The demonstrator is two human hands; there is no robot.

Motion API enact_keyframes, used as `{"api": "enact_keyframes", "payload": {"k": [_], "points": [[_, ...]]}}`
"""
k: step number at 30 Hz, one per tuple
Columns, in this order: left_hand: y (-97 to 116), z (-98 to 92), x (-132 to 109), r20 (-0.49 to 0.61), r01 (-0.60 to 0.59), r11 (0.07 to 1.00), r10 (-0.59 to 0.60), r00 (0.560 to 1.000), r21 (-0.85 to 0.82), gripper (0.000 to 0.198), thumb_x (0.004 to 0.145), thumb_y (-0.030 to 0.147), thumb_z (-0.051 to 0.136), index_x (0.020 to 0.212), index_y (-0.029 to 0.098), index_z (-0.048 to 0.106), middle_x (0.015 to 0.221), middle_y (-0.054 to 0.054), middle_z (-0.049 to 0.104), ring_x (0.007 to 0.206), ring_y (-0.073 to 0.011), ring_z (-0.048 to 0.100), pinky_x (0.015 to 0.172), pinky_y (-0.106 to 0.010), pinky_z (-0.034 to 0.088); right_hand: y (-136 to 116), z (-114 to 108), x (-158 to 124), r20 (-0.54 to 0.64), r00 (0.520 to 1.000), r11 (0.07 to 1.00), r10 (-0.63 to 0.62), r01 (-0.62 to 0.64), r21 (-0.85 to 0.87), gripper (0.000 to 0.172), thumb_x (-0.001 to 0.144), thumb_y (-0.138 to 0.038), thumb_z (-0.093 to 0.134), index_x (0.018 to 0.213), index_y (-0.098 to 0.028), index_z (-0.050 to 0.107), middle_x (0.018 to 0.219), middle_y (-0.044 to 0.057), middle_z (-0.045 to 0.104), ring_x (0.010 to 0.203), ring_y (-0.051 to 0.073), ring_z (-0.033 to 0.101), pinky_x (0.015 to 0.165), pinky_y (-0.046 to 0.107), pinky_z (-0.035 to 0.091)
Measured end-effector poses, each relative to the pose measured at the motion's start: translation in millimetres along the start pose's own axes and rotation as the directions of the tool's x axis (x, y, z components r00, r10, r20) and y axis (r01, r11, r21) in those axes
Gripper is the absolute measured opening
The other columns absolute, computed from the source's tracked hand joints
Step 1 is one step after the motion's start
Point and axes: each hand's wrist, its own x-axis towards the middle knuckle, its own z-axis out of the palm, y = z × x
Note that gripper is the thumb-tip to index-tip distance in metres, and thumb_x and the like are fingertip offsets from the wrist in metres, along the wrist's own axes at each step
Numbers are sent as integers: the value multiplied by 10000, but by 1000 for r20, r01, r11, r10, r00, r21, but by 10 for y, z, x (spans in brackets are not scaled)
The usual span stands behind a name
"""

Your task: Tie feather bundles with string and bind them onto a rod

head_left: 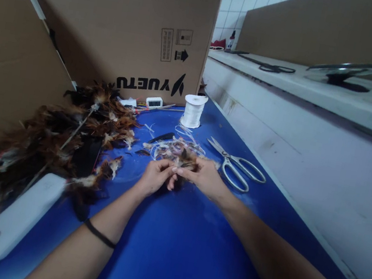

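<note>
Both of my hands meet over the blue tabletop. My left hand (pixel 157 176) is closed, its thumb and fingertips pinched against those of the other hand. My right hand (pixel 206 177) is closed too, and a small tuft of brown and cream feathers (pixel 186 158) shows at its fingers. Just beyond lie loose feather bits and loops of thin white ribbon (pixel 161 147). Metal scissors (pixel 235 164) rest with their blades parted to the right of my right hand. A white spool of ribbon (pixel 192 112) stands upright behind.
A large heap of brown feathers (pixel 52 131) covers the left side. Near me there lies a white power strip-like block (pixel 21 219). Cardboard panels (pixel 126 29) wall the back and left. On the right ledge (pixel 288 80) sit black scissors (pixel 272 67) and a tilted flat device (pixel 353 67).
</note>
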Motion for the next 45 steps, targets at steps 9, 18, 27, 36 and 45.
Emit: {"api": "enact_keyframes", "payload": {"k": [9, 18, 27, 36, 45], "points": [[4, -45, -28, 100, 38, 998, -44, 994, 54, 344, 763, 444, 549, 632, 127, 521, 428, 16, 536, 358, -75, 492, 395, -183, 390, -41, -61, -21, 172, 984, 999, -40, 36, 23, 252, 697, -325, 653, 877, -157, 598, 759, 19, 646, 665, 139, 599, 664, 309, 486], [-10, -110, -22, 209, 61, 996, -73, 975, 64, 364, 770, 465, 529, 644, 124, 520, 446, 12, 540, 379, -72, 503, 415, -177, 396, -11, -73, -15, 186, 983, 1000, -4, 9, -26, 271, 669, -367, 677, 801, -137, 620, 702, 16, 610, 586, 102, 521, 565, 251, 428], [-20, -60, -26, 116, 38, 998, -44, 992, 59, 336, 766, 440, 549, 716, 108, 573, 501, 0, 558, 403, -74, 506, 431, -188, 410, -109, -41, -26, 66, 996, 997, 66, -69, 33, 256, 577, -349, 734, 673, -141, 619, 579, -10, 570, 499, 81, 473, 476, 230, 369], [-7, -31, -48, 66, -113, 962, 99, 993, 249, 281, 792, 387, 530, 844, 128, 624, 548, -5, 581, 443, -90, 534, 464, -197, 426, -58, -56, -13, -2, 991, 987, 131, -130, 94, 247, 556, -317, 739, 679, -143, 614, 559, -15, 545, 477, 75, 450, 439, 218, 317], [24, -6, -69, 42, -133, 932, 126, 991, 336, 299, 775, 390, 551, 867, 118, 634, 532, 3, 570, 438, -85, 540, 454, -183, 422, -61, -20, -8, -4, 984, 961, 180, -175, 216, 258, 512, -303, 755, 664, -145, 617, 581, -15, 529, 485, 64, 393, 444, 222, 268]]}}
